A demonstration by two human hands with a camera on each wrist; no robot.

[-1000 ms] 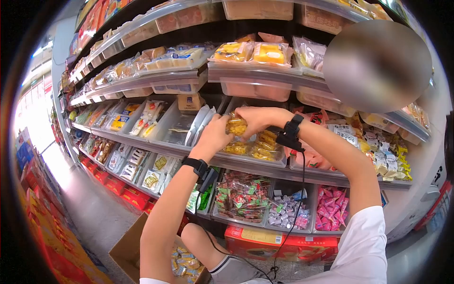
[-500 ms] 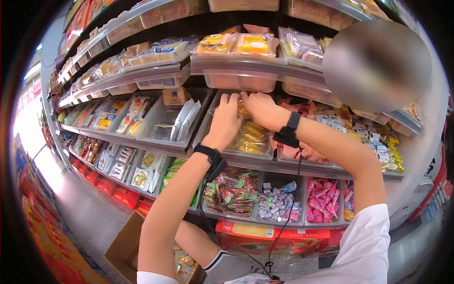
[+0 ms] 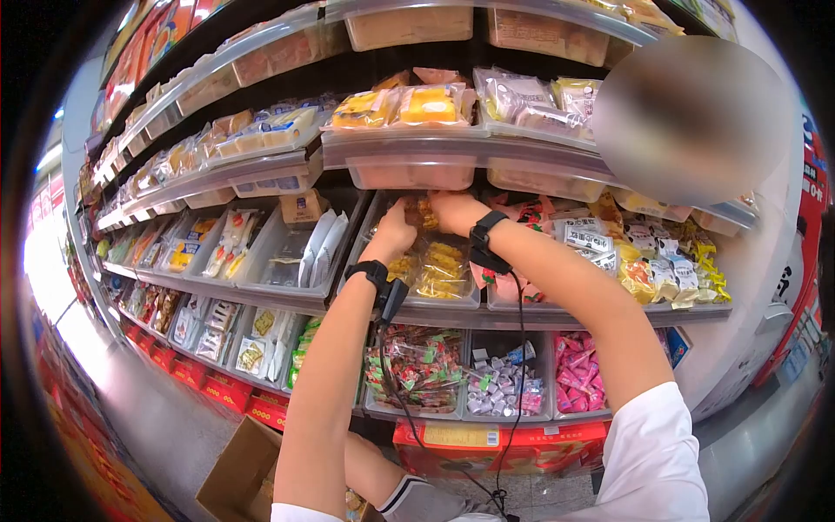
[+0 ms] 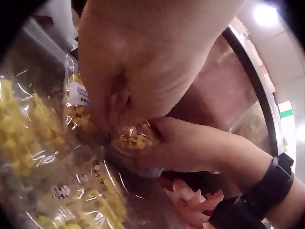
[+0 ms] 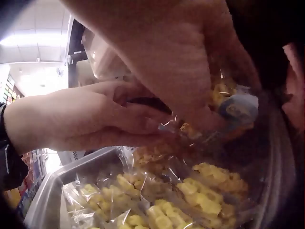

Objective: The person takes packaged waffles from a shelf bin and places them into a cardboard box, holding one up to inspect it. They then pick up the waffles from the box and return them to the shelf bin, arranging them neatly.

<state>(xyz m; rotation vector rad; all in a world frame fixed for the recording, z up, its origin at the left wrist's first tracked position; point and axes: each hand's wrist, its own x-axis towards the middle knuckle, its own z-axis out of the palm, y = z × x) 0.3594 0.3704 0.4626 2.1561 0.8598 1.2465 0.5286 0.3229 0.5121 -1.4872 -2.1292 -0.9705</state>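
Note:
Both hands reach into the back of a clear plastic bin [image 5: 81,167] on the middle shelf. Between them is a clear bag of yellow twisted snacks [image 4: 133,139], largely covered by fingers. My right hand [image 3: 456,210] grips its right side, and a pale label shows beyond those fingers in the right wrist view. My left hand [image 3: 394,231] holds the bag's left side, its fingers curled inward. Similar snack bags [image 3: 442,268] lie in the front of the bin, below the hands. The left fingertips are mostly hidden in the left wrist view.
An upper shelf edge [image 3: 400,150] hangs close above the hands. To the left stands a bin with white packets [image 3: 323,248]; pink packets [image 3: 513,283] lie to the right. Candy bins [image 3: 504,383] line the lower shelf. An open cardboard box [image 3: 235,474] stands on the floor.
Both hands, with the snack bag between them, have moved from above the bin's front to deep at its back, under the upper shelf. The head view has shifted slightly right.

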